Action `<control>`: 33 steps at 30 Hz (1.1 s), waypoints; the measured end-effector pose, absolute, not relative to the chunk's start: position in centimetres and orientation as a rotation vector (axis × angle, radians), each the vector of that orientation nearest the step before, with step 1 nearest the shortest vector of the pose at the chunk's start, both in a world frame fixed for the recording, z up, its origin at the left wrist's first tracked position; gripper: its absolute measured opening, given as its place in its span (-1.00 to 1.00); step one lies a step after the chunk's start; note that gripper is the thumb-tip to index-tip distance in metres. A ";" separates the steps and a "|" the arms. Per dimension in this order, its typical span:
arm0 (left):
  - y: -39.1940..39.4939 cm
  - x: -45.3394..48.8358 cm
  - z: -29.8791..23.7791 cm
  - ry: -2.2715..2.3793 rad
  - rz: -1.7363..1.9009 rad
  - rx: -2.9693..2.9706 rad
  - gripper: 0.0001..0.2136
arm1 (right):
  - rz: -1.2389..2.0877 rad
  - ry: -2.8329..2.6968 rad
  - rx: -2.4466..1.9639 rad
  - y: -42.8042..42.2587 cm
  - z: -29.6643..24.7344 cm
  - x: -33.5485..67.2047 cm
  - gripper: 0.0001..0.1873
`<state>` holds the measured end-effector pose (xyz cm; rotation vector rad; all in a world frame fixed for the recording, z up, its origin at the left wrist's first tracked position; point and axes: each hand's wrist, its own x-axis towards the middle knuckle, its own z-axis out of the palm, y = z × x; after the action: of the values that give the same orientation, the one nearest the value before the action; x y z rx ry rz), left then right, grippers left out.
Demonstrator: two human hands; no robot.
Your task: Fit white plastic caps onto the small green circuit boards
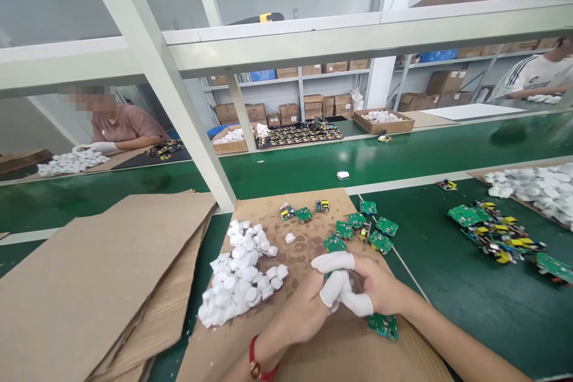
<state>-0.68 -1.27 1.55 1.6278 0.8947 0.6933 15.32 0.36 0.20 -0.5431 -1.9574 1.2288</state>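
My left hand [311, 305] and my right hand [375, 284] meet above a cardboard sheet [313, 349], with white covers on several fingers. Both are closed around a green circuit board [328, 276], of which only a sliver shows between the fingers. Just below my right hand lies another green circuit board [384, 326]. Beyond the hands, several boards [344, 229] are scattered, some green side up, some showing yellow and black parts. A heap of small white pieces [244, 277] covers the left of the sheet, and one single white piece [290, 239] sits apart from it.
Stacked cardboard sheets [98, 274] lie at left beside a slanted white frame post [179, 95]. Circuit boards [496, 230] and white pieces [541, 188] are piled at right. Across the green belt [286, 170] are a board-filled tray [299, 133], a box [385, 125] and two people.
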 end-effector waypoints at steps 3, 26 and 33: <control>-1.1 -0.3 1.4 0.924 0.685 1.526 -0.55 | 1.235 -1.967 -0.565 0.5 0.1 15.5 -0.49; -1.7 -0.5 1.6 0.935 0.667 1.698 -0.57 | 1.215 -1.946 -0.516 0.7 -0.4 15.4 -0.56; -1.9 -0.4 1.5 0.922 0.694 1.716 -0.57 | 1.327 -1.954 -0.519 0.9 -0.3 15.7 -0.52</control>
<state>-0.41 -1.89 1.55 1.7162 0.9225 0.6940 15.68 0.90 -0.28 -0.5189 -1.9541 1.3265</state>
